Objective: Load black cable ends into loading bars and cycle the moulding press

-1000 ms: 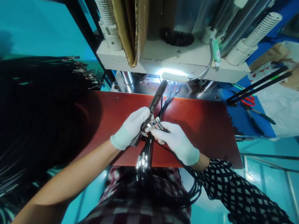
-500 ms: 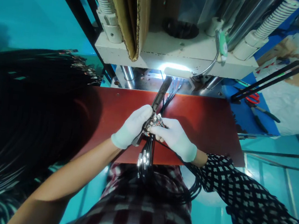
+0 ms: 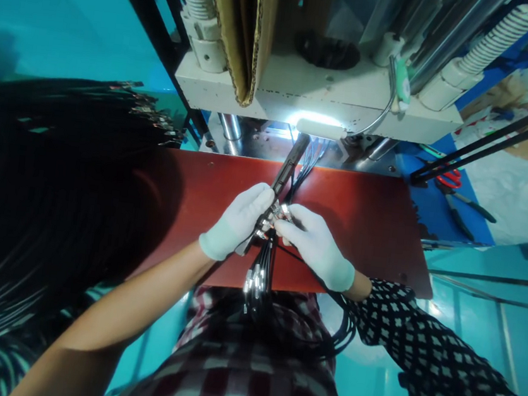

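Note:
My left hand, in a white glove, is closed around a long dark metal bar with slots along it. The bar slants from the lower left up toward the machine. Against its right side, small silver cable connectors sit in a row below my left thumb. My right hand, also gloved, pinches a connector at the bar with thumb and fingers. Black cables hang from the bar toward my lap, with more silver ends among them. The fingertips partly hide the connectors.
A press machine with a lit lamp stands behind the red-brown board. A large heap of black cables lies left. Red-handled scissors and pliers lie on the blue surface at right.
The right hand has shifted slightly at the connectors, and they look more evenly lined up along the bar. The left hand still grips the bar. The whole view has moved a little.

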`<action>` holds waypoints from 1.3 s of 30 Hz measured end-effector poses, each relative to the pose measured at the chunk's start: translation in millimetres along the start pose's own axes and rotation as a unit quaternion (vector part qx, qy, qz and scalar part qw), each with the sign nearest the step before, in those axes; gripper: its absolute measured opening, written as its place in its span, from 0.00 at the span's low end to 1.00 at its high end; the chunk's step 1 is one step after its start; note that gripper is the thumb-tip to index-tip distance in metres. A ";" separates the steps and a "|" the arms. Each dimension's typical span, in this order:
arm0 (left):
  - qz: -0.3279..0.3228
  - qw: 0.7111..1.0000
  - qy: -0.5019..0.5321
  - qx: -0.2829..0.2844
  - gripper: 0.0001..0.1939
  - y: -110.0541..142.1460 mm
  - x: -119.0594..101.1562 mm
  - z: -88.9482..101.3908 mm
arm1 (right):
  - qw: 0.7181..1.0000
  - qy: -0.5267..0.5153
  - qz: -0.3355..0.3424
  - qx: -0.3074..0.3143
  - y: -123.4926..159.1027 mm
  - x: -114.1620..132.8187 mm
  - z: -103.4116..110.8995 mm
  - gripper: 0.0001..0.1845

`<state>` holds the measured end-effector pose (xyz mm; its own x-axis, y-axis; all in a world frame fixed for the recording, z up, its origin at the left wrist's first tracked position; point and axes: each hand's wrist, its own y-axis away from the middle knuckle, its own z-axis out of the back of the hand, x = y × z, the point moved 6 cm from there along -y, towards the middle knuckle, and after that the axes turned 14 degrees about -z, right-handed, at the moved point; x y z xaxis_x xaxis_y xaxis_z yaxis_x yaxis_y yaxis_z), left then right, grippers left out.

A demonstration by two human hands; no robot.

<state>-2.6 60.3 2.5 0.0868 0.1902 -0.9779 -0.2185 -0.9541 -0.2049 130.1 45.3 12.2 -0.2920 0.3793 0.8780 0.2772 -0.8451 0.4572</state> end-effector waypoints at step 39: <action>-0.006 1.000 0.003 0.020 0.21 -0.3 -4.7 -2.5 | 0.997 -0.075 0.010 -0.010 -1.6 6.5 11.4 0.12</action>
<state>-0.5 59.1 7.3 0.0959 0.1997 -0.9751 -0.2562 -0.9417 -0.2181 138.1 53.4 18.8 -0.1458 0.4124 0.8993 0.2625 -0.8603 0.4371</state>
